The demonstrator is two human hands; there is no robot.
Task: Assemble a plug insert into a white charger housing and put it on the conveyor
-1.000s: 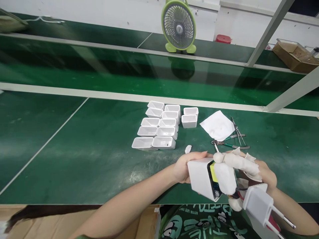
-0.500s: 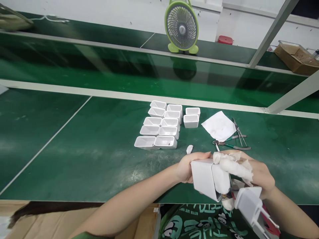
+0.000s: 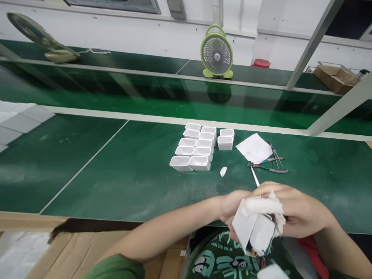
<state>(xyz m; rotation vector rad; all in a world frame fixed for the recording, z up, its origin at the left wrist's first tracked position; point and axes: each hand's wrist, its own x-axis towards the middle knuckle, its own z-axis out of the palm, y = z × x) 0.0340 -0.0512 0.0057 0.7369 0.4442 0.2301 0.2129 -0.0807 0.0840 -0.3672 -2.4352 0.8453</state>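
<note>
One white housing (image 3: 243, 223) is sitting between four and five o'clock in the view, the left hand (image 3: 232, 205) holding it in a close grip, while the right hand (image 3: 302, 211) is resting white-wrapped fingers (image 3: 263, 205) across it, its own grip too hidden to tell. Outward from there on the green tabletop (image 3: 139, 182), a small white piece (image 3: 223, 171) is lying at eleven o'clock, pliers (image 3: 263, 167) are resting at one, and white containers (image 3: 200, 167) are standing in rows around ten to eleven.

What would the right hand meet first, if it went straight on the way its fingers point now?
The right hand would most likely meet the left hand, which holds the white casing. They look very close; whether they already touch is unclear.
</note>
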